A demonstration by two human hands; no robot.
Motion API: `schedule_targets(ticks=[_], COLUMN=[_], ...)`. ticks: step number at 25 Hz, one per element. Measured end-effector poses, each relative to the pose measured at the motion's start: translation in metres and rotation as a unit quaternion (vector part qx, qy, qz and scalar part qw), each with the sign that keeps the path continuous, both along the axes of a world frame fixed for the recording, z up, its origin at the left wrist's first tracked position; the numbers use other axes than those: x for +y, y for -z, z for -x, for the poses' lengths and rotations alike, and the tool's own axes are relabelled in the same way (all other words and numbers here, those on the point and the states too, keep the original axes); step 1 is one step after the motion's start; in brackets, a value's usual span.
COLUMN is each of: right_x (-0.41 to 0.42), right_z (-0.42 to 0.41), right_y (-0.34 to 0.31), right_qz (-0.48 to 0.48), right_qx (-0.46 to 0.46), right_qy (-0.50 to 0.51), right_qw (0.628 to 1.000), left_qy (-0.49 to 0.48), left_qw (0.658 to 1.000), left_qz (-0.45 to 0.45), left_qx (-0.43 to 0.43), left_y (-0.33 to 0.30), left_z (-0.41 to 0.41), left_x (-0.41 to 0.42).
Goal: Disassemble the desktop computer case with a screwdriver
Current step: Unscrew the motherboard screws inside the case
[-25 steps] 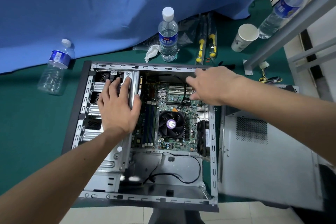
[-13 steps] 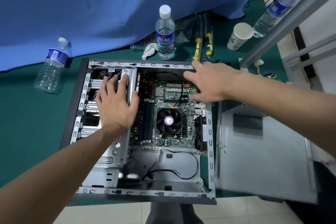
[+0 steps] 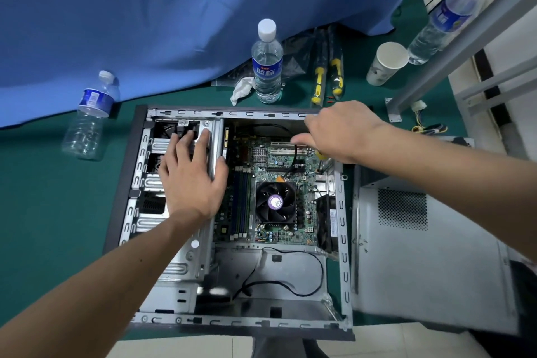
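Note:
The open desktop case (image 3: 344, 241) lies on its side on the green table, with the motherboard and its black CPU fan (image 3: 275, 202) exposed. My left hand (image 3: 190, 180) rests flat on the silver drive cage (image 3: 215, 136), fingers straight and pointing to the far edge. My right hand (image 3: 340, 132) hovers over the case's far right corner with its fingers curled. A bit of a yellow screwdriver handle (image 3: 320, 154) shows under its palm; the tip is hidden.
The removed grey side panel (image 3: 430, 264) lies right of the case. Behind the case stand a water bottle (image 3: 267, 64), two packaged yellow screwdrivers (image 3: 327, 78), a paper cup (image 3: 386, 64) and a crumpled tissue (image 3: 241, 88). Another bottle (image 3: 90, 116) lies at the left. A metal frame leg (image 3: 453, 41) rises at the right.
My right hand has drawn back slightly toward the case's far right corner and curled its fingers; a yellow handle now shows under it. My left hand stays on the drive cage.

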State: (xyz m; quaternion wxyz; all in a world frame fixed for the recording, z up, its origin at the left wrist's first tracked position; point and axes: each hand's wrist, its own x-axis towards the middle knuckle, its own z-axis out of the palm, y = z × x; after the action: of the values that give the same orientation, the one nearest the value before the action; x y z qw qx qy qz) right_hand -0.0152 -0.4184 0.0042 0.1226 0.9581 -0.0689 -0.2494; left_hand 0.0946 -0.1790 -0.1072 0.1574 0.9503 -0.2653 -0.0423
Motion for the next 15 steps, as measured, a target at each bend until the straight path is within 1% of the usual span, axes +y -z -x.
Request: schedule_targets(ticks=[1,2,4,5,6,7,9,10,11,12,14,15], right_x=[-0.002,-0.005,-0.013,-0.014,-0.015,-0.013,-0.012,-0.011,-0.011,-0.010,-0.013,-0.012], right_z=[-0.002,-0.002,-0.002,-0.001,-0.001,0.000,0.001,0.000,-0.001,-0.002,-0.004,-0.004], right_y=[0.003,0.005,0.005,0.002,0.000,0.001,0.005,0.006,0.006,0.006,0.002,-0.001], right_qz=[-0.005,-0.034,-0.132,-0.192,-0.215,-0.189,-0.065,-0.026,-0.025,-0.058,-0.162,-0.196], right_qx=[-0.016,-0.025,0.007,0.033,0.049,0.045,0.019,0.010,-0.003,-0.010,0.018,0.042], right_qy=[-0.018,-0.033,-0.045,-0.033,-0.024,-0.024,0.006,0.017,0.009,0.000,-0.005,0.000], right_qw=[1.000,0.999,0.990,0.980,0.975,0.981,0.998,0.999,1.000,0.998,0.987,0.980], left_qy=[-0.001,-0.001,-0.002,-0.002,-0.003,-0.003,-0.004,-0.004,-0.004,-0.004,-0.004,-0.004], left_qw=[1.000,1.000,1.000,1.000,1.000,1.000,1.000,1.000,1.000,1.000,1.000,1.000], left_qz=[0.001,0.001,-0.002,-0.004,-0.006,-0.006,-0.005,-0.006,-0.007,-0.009,-0.012,-0.015], left_qx=[0.001,0.003,0.003,0.002,0.001,0.001,0.001,0.001,0.003,0.004,0.007,0.009], left_y=[0.000,0.000,0.000,0.000,0.000,0.000,0.001,0.001,0.000,0.000,-0.001,-0.002], left_z=[-0.001,-0.001,-0.001,-0.001,0.000,0.000,0.000,0.000,-0.001,-0.001,-0.001,0.000], left_x=[0.000,0.000,0.000,0.000,0.000,0.000,0.000,0.000,0.000,0.000,0.000,0.000])
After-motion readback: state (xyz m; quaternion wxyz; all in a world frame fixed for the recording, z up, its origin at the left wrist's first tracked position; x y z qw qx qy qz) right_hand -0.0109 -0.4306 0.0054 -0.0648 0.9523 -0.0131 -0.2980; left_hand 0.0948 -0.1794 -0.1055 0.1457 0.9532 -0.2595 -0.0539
